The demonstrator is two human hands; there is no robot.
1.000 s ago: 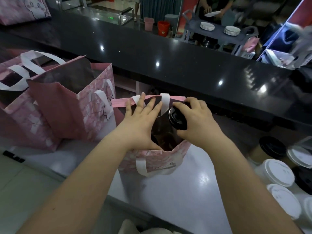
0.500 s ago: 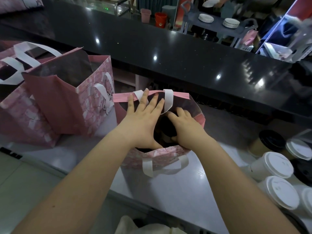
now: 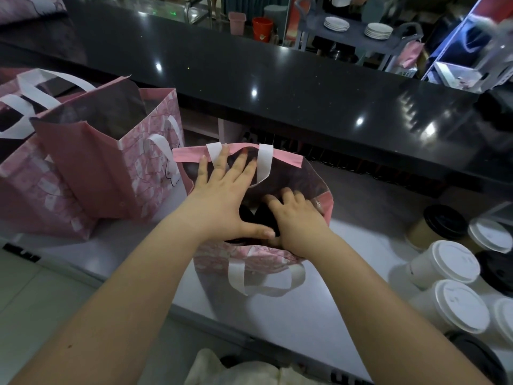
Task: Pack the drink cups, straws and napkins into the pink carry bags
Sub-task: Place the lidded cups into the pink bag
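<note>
A pink carry bag (image 3: 288,158) with white handles stands open on the white worktop in the middle. My left hand (image 3: 222,198) lies spread across the bag's mouth, fingers straight, reaching toward the far rim. My right hand (image 3: 294,220) is down inside the bag, fingers curled over a black-lidded drink cup (image 3: 262,218), of which only a dark patch shows between my hands. The rest of the bag's inside is hidden.
Two more open pink bags (image 3: 111,168) (image 3: 27,184) stand to the left. Several lidded cups, white (image 3: 449,262) and black (image 3: 444,223), crowd the worktop's right side. A raised black counter (image 3: 277,87) runs behind the bags. Bare worktop (image 3: 347,273) lies between the bag and the cups.
My right hand carried the black-lidded cup from the bag's rim down into the bag. My left hand stayed spread over the opening.
</note>
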